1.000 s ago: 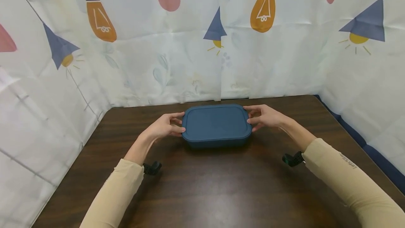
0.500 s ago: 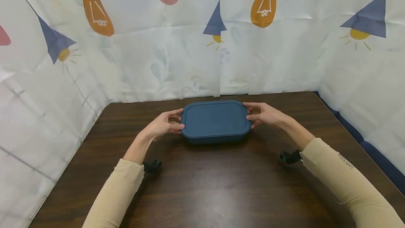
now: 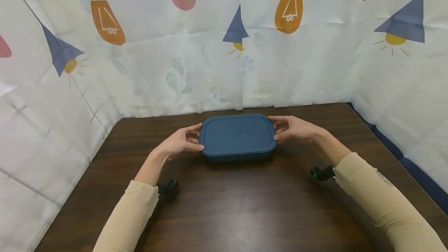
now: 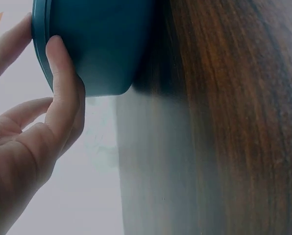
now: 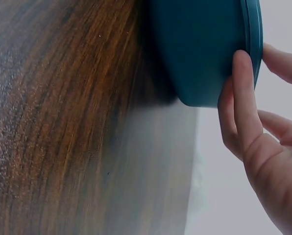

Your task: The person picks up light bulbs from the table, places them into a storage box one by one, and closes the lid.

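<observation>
A dark blue rectangular lunch box with rounded corners and its lid on rests near the back of the table. At its left end, my left hand holds the rim, thumb near the front corner and a finger at the back corner. The right hand does the same at the right end. In the left wrist view, the thumb lies against the lid's edge. A thumb also presses the lid's edge in the right wrist view. What lies inside the box is hidden.
The dark wooden table spreads in front of the box. Close behind it hangs a white curtain printed with lamps and bulbs, which also runs down both sides. Dark straps with small devices sit at both wrists.
Both thumbs have slid slightly along the lid's ends toward the front corners. The box stays in place on the table; the head view has tilted a little.
</observation>
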A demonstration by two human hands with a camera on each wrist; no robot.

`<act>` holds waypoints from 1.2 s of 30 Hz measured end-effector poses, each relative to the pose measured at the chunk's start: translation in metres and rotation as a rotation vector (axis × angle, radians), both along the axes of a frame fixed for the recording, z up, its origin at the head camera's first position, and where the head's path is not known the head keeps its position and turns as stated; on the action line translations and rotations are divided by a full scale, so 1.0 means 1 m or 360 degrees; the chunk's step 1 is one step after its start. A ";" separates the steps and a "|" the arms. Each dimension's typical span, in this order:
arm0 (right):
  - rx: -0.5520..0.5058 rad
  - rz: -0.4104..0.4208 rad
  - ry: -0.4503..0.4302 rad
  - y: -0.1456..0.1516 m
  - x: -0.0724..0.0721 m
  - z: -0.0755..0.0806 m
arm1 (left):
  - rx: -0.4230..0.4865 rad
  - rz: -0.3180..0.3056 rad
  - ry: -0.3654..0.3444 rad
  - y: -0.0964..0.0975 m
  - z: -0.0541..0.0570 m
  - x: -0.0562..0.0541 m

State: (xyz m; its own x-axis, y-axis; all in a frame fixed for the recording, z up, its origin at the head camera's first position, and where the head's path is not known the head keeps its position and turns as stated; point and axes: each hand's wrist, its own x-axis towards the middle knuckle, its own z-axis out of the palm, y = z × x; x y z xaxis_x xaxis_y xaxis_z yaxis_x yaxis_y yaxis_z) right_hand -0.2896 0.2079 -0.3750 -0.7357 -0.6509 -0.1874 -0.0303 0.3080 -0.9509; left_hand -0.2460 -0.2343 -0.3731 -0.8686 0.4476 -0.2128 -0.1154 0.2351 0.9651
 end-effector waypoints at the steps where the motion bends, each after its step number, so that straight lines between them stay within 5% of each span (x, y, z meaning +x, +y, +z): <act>1: 0.0005 0.0009 0.0000 0.000 0.001 0.000 | -0.0009 -0.0013 0.0005 0.000 0.000 0.001; 13: 0.0062 0.0034 0.0033 -0.010 0.005 0.002 | -0.0242 -0.0064 0.0131 -0.005 0.002 0.006; 36: 0.0091 0.0033 0.0056 -0.011 0.001 -0.008 | -0.0246 -0.0048 0.0105 -0.006 -0.003 0.003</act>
State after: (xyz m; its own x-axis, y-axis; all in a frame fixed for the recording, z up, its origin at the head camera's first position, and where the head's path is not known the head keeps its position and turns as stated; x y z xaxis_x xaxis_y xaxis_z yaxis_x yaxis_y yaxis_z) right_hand -0.2885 0.1967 -0.3829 -0.7288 -0.6551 -0.1991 -0.0705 0.3610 -0.9299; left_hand -0.2430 -0.2401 -0.3758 -0.8697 0.4398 -0.2240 -0.0436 0.3837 0.9224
